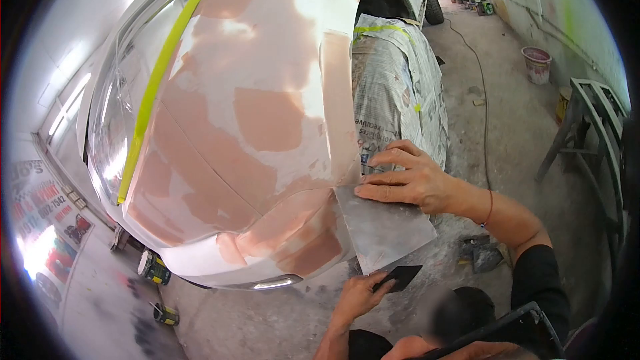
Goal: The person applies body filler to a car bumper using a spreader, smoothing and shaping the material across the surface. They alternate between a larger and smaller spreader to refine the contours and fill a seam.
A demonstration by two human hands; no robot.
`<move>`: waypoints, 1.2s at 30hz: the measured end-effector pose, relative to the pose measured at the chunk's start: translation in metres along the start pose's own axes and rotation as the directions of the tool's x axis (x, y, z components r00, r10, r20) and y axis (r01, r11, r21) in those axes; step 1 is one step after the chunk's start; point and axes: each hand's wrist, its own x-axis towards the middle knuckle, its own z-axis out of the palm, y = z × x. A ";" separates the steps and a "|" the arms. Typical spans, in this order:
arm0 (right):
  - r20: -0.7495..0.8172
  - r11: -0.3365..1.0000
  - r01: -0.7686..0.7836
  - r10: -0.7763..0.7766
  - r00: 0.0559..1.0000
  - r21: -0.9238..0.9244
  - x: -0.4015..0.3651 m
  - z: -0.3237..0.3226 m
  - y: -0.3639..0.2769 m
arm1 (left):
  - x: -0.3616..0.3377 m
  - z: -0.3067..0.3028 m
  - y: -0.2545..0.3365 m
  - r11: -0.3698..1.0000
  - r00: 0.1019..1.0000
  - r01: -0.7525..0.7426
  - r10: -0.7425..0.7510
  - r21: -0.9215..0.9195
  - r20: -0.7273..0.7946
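In the head view, my left hand (358, 299) pinches a small black spreader (402, 278) below the bumper's corner. My right hand (415, 180) is at the wheel-arch edge, its fingers pointing left, and grips the upper edge of a flat grey plate (390, 233); part of the grip is hidden. The plate slants beside the bumper's corner, its lower tip close to my left hand. The white car body (220, 153) carries broad pinkish-brown filler patches, one of them (310, 251) on the bumper corner nearest the plate.
Newspaper (400, 93) covers the wheel. Yellow-green tape (160, 80) borders the glass. Two cans (155, 268) stand at left. A cable (485, 107) crosses the floor; a bucket (537, 65) and metal stand (593, 120) are at right. Dark tools (481, 255) lie near my right arm.
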 end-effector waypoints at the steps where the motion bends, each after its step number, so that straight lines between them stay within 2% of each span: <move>1: -0.010 1.000 0.013 -0.013 1.000 -0.025 -0.001 0.001 0.002 | -0.001 0.002 -0.003 1.000 1.000 0.028 -0.028 0.006 0.010; 4: -0.061 0.998 0.042 -0.044 0.997 -0.041 0.000 0.002 0.006 | 0.000 0.005 -0.009 0.996 0.999 0.015 -0.019 0.085 0.045; 8: -0.059 0.992 0.079 -0.085 0.995 -0.094 0.000 -0.003 0.015 | -0.001 0.007 -0.012 0.996 1.000 -0.015 0.013 0.086 0.026; 10: -0.027 0.987 0.089 -0.093 0.995 -0.132 0.000 -0.007 0.018 | -0.001 0.008 -0.012 0.999 0.999 0.022 -0.023 0.032 0.042; 14: -0.030 0.981 0.108 -0.114 0.993 -0.160 0.001 -0.010 0.023 | 0.000 0.005 -0.007 0.999 0.998 0.032 -0.035 0.044 0.060; 16: -0.006 0.970 0.130 -0.134 0.991 -0.207 0.001 -0.015 0.028 | 0.001 0.001 0.000 0.999 0.999 0.013 -0.012 -0.037 0.036; 23: -0.034 0.970 0.078 -0.088 0.996 -0.231 -0.012 -0.021 0.046 | -0.001 -0.002 0.003 0.999 0.999 -0.029 0.030 -0.016 0.028; 25: -0.062 0.937 -0.218 0.209 0.976 -0.273 -0.034 -0.032 0.054 | -0.002 -0.001 0.002 1.000 0.999 -0.012 0.013 -0.016 0.040; 26: -0.131 0.950 -0.301 0.289 0.948 -0.084 -0.045 -0.034 0.052 | -0.001 -0.001 0.002 1.000 0.999 -0.016 0.016 -0.009 0.047; 27: -0.139 0.946 -0.312 0.299 0.944 -0.085 -0.046 -0.029 0.037 | 0.000 -0.001 0.001 0.999 0.998 -0.037 0.035 0.028 0.053; 28: -0.176 0.802 -0.497 0.570 0.803 0.332 -0.045 -0.022 0.015 | 0.000 0.000 0.001 0.996 0.997 -0.056 0.052 0.066 0.064; 29: -0.092 0.488 -0.532 0.790 0.606 0.692 -0.042 -0.017 0.001 | 0.002 0.001 0.000 0.995 0.995 -0.059 0.052 0.076 0.083; 30: -0.018 0.291 -0.349 0.790 0.613 0.891 -0.039 -0.011 -0.001 | 0.005 0.004 -0.002 0.997 0.992 -0.034 0.025 0.069 0.125; 31: -0.024 0.285 -0.343 0.799 0.601 0.895 -0.038 -0.005 0.001 | 0.008 0.008 -0.004 0.998 0.986 -0.006 -0.004 0.064 0.166; 32: 0.184 0.020 -0.292 0.737 0.651 0.956 -0.039 0.004 0.006 | 0.008 0.012 -0.010 0.997 0.984 -0.003 -0.011 0.075 0.179; 33: 0.353 -0.249 -0.251 0.611 0.708 0.935 -0.037 0.012 0.011 | 0.009 0.016 -0.016 0.999 0.981 -0.023 0.014 0.047 0.193; 35: 0.311 -0.253 -0.196 0.592 0.744 0.948 -0.027 0.024 0.026 | 0.006 0.017 -0.023 0.998 0.976 -0.045 0.037 0.035 0.215; 36: 0.360 -0.259 -0.259 0.521 0.774 0.931 -0.025 0.030 0.039 | 0.004 0.017 -0.025 0.999 0.974 -0.031 0.026 0.022 0.224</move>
